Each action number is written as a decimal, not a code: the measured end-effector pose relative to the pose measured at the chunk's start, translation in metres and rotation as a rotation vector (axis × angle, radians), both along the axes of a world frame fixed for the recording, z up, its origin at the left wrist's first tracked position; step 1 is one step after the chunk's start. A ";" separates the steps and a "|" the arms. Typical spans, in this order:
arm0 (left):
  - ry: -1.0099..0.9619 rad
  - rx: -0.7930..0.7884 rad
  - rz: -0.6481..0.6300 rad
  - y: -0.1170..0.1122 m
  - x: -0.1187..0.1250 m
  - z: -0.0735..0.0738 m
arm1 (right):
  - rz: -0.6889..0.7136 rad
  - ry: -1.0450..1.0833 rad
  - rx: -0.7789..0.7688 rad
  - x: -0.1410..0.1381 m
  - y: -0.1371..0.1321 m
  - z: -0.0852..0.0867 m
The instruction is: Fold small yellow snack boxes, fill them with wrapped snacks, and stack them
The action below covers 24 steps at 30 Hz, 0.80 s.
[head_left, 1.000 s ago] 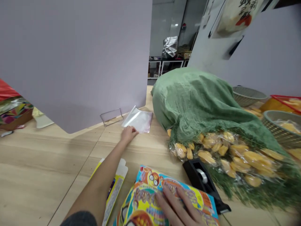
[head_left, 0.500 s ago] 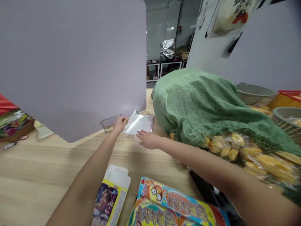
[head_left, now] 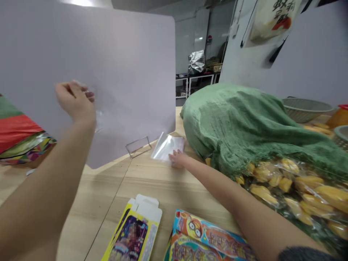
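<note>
Our right hand (head_left: 178,158), unclenched, touches the near right edge of the flat clear-plastic bags (head_left: 164,146), lying forward-left of it on the pale wood-grain tabletop (head_left: 152,181) — well apart from our raised left hand (head_left: 77,98), curled around thin transparent film (head_left: 99,117).

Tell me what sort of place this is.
Probably a packing workspace, perhaps for food: clear plastic film lies on a wood-grain table, along with an open yellow carton, and plastic-wrapped yellow pieces show below a green cloth.
</note>
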<state>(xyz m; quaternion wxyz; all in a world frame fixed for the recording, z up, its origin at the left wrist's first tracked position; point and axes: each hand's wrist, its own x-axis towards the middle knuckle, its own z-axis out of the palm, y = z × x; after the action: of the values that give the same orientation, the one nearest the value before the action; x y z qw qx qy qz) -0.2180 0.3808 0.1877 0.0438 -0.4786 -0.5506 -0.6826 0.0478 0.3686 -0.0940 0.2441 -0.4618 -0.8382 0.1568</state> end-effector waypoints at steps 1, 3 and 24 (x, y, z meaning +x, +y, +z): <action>-0.037 0.004 -0.094 -0.022 0.003 0.008 | -0.005 0.021 0.015 -0.001 -0.003 0.012; -0.190 -0.105 -0.229 -0.070 0.014 0.011 | 0.030 0.039 0.043 -0.006 -0.011 0.045; -0.875 -0.636 -0.665 -0.446 0.049 -0.054 | 0.287 0.999 -0.903 -0.033 -0.363 0.196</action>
<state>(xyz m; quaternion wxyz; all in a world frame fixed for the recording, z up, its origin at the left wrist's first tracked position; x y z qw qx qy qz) -0.1695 -0.0654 0.1341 -0.5438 -0.2907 -0.5151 -0.5953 0.0145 0.0052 0.1018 0.3616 -0.2752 -0.5307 0.7154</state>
